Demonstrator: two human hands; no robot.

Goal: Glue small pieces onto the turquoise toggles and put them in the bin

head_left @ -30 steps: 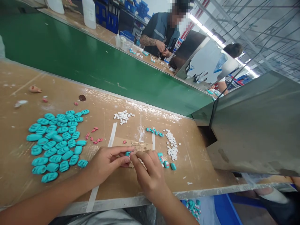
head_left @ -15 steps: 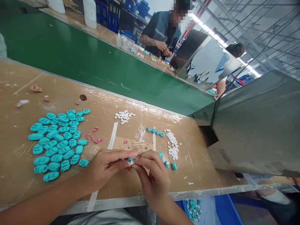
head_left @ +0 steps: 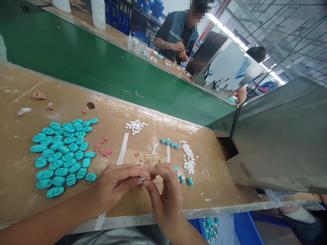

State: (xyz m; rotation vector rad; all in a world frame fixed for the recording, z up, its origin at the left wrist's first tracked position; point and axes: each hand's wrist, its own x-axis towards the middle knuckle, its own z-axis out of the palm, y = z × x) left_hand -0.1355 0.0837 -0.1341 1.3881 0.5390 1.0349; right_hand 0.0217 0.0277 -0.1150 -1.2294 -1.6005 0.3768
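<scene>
My left hand (head_left: 117, 183) pinches a small teal and white piece (head_left: 142, 178), mostly hidden by the fingers. My right hand (head_left: 166, 187) meets it there, thumb and forefinger pressed together at the piece's right end; whether they grip it is hidden. Left of my hands lie many teal pieces (head_left: 57, 156) in a spread. Small red pieces (head_left: 100, 150) sit between them and a tape strip. Beyond my hands are thin sticks (head_left: 151, 156) and a white pile (head_left: 135, 126). More white pieces (head_left: 188, 160) and a row of teal-and-red pieces (head_left: 170, 143) lie to the right.
A green belt (head_left: 114, 71) runs behind the brown table (head_left: 209, 146). A metal housing (head_left: 278, 139) stands at the right. Below the table edge is a blue bin (head_left: 249, 228) with teal pieces. Across the belt, a person (head_left: 173, 34) handles something small; another person is partly hidden.
The fingers of both hands have shifted around the piece, which now shows less. My right hand has moved slightly left. The person across has raised one hand a little.
</scene>
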